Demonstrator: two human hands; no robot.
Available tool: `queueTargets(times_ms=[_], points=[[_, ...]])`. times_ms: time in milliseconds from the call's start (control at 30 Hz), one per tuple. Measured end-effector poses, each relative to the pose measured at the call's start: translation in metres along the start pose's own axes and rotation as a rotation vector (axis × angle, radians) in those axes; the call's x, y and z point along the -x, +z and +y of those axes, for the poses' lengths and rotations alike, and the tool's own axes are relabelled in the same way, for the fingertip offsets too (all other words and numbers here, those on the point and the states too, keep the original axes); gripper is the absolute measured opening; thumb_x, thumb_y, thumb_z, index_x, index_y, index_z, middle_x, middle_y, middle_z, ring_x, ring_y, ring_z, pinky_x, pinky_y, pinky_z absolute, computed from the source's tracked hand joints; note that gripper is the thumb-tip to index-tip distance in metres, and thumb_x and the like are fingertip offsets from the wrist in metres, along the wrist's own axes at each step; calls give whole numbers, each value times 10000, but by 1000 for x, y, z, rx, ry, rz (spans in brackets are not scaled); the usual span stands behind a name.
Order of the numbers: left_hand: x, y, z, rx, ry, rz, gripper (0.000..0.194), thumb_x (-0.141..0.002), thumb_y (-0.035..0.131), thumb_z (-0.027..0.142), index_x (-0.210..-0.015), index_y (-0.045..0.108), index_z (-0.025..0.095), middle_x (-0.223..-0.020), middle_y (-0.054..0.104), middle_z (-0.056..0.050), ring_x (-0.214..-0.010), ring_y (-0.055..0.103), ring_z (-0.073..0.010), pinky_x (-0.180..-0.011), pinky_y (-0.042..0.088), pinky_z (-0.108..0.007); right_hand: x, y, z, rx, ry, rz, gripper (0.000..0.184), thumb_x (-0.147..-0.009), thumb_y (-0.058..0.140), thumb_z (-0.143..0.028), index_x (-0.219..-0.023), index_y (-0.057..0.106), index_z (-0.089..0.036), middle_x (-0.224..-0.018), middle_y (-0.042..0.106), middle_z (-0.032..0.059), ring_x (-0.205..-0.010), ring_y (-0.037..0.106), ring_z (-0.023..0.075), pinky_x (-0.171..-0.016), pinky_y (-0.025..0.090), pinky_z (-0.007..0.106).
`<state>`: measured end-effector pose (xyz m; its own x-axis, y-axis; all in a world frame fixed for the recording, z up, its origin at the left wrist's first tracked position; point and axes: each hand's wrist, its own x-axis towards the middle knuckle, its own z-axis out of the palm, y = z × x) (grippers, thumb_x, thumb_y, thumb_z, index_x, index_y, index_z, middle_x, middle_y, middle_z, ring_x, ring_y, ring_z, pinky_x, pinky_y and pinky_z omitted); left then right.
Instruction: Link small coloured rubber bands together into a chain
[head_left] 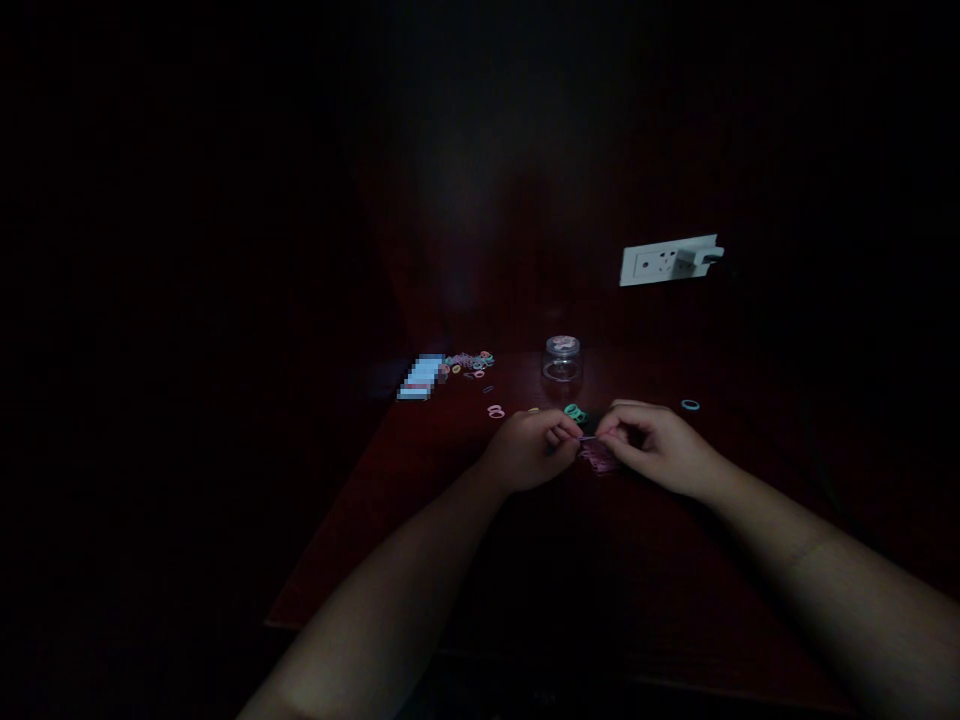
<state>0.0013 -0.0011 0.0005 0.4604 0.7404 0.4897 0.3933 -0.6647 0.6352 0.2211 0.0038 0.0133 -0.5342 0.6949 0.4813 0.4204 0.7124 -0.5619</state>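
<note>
A thin purple hair tie [589,438] stretches between my two hands. My left hand [534,449] pinches its left end with the fingertips, and my right hand [658,447] pinches the other end. Just under the fingertips lies a bunch of pink-purple hair ties [600,459], partly covered by the hands. Several green hair ties [574,412] rest right behind the fingers. A bit of yellow [533,410] shows behind my left hand, mostly hidden.
A clear lidded jar [562,368] stands behind the hands. Mixed small hair ties [471,361] lie at the back left beside a lit, blurred phone-like screen [421,377]. Pink ties [496,411] and a blue tie [690,405] lie apart. A socket panel [667,260] holds a plug.
</note>
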Motion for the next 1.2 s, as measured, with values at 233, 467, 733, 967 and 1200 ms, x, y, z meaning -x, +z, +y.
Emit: queueTargets(times_ms=[233,467,733,967,1200], points=[[0,-1,1,-9,-18,-10,84,-822,612,207,-857,670,157,-718,674,-7,-610,602,-89,-611,501,-212,2,-1,0,-15,13,-12,168,-893,582,-288,-790,655,-178,-701,563,18,-597,533,138,-560,435,269],[0,-1,2,-15,-20,-13,78,-825,620,215,-848,664,154,-722,671,-10,-613,603,-90,-623,507,-218,2,1,1,-24,22,-16,169,-889,591,-301,-801,663,-176,-710,571,23,-598,536,141,-558,438,275],[0,-1,3,-29,-8,-2,57,-812,627,206,-827,659,162,-711,670,-5,-609,597,-90,-639,512,-224,2,0,-1,-18,17,-18,168,-896,581,-296,-807,657,-176,-702,564,18,-599,531,137,-562,437,271],[0,0,2,-22,7,10,45,-808,630,200,-808,651,159,-704,666,1,-594,586,-83,-641,506,-222,1,0,-2,-20,28,-23,155,-892,570,-284,-821,655,-177,-716,578,23,-610,538,144,-571,441,275],[0,0,3,-9,20,8,67,-821,634,224,-817,647,158,-722,672,-1,-609,599,-82,-660,514,-227,2,0,-3,-10,11,-16,133,-894,551,-253,-846,648,-176,-710,574,19,-615,532,142,-579,441,272]])
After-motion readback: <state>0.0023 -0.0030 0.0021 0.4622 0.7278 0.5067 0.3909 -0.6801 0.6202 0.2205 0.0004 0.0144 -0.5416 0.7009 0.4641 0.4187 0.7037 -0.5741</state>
